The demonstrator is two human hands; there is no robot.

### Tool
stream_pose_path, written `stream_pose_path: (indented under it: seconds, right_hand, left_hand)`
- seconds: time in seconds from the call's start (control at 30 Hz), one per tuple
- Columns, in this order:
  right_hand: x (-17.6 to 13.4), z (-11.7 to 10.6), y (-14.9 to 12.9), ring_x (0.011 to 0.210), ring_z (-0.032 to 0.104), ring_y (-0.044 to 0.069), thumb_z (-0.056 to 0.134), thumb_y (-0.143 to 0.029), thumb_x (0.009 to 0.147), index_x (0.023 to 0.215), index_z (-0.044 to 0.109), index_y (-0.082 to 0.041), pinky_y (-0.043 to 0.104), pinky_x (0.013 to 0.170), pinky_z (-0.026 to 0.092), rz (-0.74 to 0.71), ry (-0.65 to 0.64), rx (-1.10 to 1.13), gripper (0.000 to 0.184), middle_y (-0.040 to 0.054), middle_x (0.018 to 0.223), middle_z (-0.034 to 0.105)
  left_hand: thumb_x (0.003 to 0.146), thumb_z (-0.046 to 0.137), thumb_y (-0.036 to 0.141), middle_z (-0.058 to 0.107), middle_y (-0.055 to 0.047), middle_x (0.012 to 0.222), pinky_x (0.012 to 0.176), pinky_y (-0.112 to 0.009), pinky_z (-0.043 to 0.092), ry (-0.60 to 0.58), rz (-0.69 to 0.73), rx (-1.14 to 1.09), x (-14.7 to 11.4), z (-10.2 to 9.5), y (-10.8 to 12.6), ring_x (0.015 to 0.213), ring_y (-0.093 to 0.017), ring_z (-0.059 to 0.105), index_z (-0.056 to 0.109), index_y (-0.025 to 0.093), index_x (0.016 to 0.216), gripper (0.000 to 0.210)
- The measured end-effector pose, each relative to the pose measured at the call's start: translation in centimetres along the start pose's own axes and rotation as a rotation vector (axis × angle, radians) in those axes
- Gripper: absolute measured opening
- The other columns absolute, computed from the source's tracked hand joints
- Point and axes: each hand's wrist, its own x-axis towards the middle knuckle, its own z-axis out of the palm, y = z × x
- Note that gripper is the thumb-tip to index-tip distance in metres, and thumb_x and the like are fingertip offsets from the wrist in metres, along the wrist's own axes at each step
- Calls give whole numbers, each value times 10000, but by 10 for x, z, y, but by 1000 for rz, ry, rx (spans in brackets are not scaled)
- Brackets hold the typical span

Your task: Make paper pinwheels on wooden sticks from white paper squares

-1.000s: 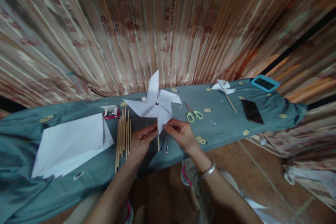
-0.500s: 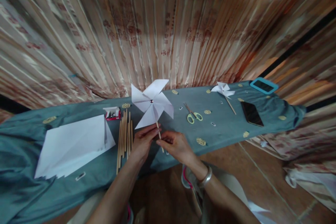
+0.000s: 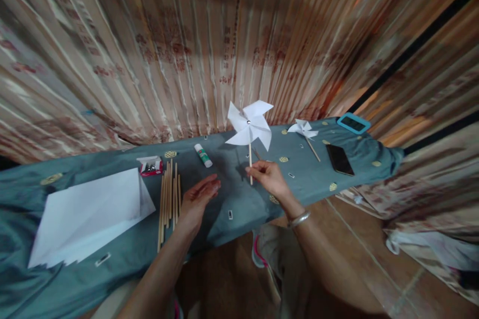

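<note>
A white paper pinwheel [image 3: 258,132] with a silver pin at its centre stands upright on a thin wooden stick. My right hand [image 3: 267,175] pinches that stick near its lower end. Holding nothing, my left hand [image 3: 200,194] hovers over the cloth with its fingers stretched out, between the stick bundle and the pinwheel. Just beyond it lies a glue stick [image 3: 203,155]. Several loose wooden sticks [image 3: 170,194] lie to the left of that hand. The scissors are mostly hidden behind the pinwheel and my right hand.
White paper sheets [image 3: 90,214] are stacked at the left, by a red box of pins [image 3: 151,166]. A second pinwheel [image 3: 305,130], a black phone [image 3: 340,159] and a blue-framed device [image 3: 354,123] lie at the right. A curtain [image 3: 209,50] hangs behind the cloth-covered table [image 3: 224,229].
My left hand has let go of the pinwheel's stick and opened. My right hand has carried the pinwheel to the right, and the glue stick behind it has come into view.
</note>
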Motion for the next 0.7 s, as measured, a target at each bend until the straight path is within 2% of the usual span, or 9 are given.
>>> stream_pose_path:
  seconds: [0.07,0.17,0.27,0.4,0.53,0.7]
  right_hand:
    - [17,-25,7,488,487,98,613,-585,708,645,651,-166,219,474,359,77,36,-178,425,-4,560,618]
    - [38,-67,20,502,512,107,637,-544,712,640,658,-155,225,486,358,143,70,-297,396,20,570,639]
    - [53,-110,33,491,508,119,701,-442,693,558,641,-162,237,482,330,227,108,-447,317,13,477,590]
    - [71,-156,50,491,525,127,705,-283,707,501,624,-168,240,507,363,346,99,-608,249,9,446,573]
    - [88,-182,69,481,532,121,667,-216,748,501,623,-160,233,523,401,435,66,-703,257,21,463,585]
    - [103,-199,85,467,540,118,652,-233,775,516,640,-150,248,529,409,486,29,-790,272,51,525,622]
  left_hand:
    - [490,875,421,759,-111,902,778,-308,520,-5,0,17,-1,-1,-1,901,-235,692,751,160,944,538]
    - [499,871,419,760,-114,903,781,-313,523,-7,-3,26,-1,-2,-3,902,-238,695,752,157,941,528]
    - [509,868,407,762,-112,910,793,-317,521,-3,-11,30,0,-4,-5,909,-240,695,755,159,933,503]
    - [529,862,398,763,-108,925,825,-315,511,0,-27,60,-1,-7,-5,917,-232,691,755,162,928,476]
    - [512,872,403,764,-95,931,882,-323,499,5,-48,61,-2,-6,-2,921,-222,690,755,168,929,493]
    - [470,889,404,768,-87,913,944,-355,483,24,-74,80,-2,-4,0,921,-232,694,761,169,906,511]
